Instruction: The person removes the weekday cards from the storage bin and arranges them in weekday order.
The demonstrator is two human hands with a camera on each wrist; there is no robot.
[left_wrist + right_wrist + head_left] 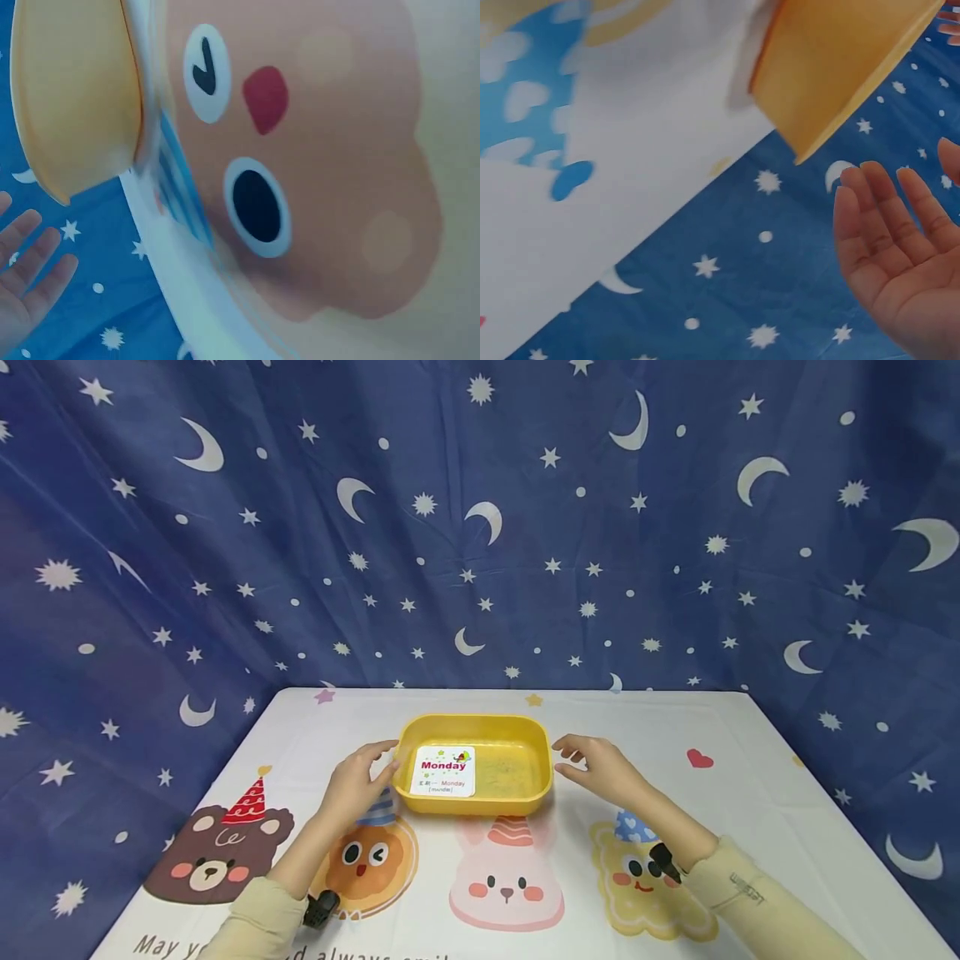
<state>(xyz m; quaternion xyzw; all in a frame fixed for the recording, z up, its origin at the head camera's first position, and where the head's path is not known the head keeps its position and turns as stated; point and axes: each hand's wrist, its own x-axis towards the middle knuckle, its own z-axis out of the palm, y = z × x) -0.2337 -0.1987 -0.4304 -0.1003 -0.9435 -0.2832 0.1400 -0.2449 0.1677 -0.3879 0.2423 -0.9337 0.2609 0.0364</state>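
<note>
A yellow rectangular plastic box (513,768) lies on the tablecloth, with a white card (442,783) printed "Monday" on the left of its floor. At the box's left end is my left hand (358,783), its fingers loosely bent and the fingertips close to the rim. My right hand (600,766) sits a little apart from the right end, thumb and fingers spread. Both palms face the box. In the left wrist view, the fingers (37,259) show beneath the box's side wall (79,90). The right wrist view shows relaxed fingers (889,214) beside the box's wall (832,67).
The white tablecloth (780,852) bears a printed bear (217,860), rabbit (506,893) and other cartoon figures. Behind the table hangs a blue curtain (525,460) with moons and stars. Small black devices (322,908) are at both wrists.
</note>
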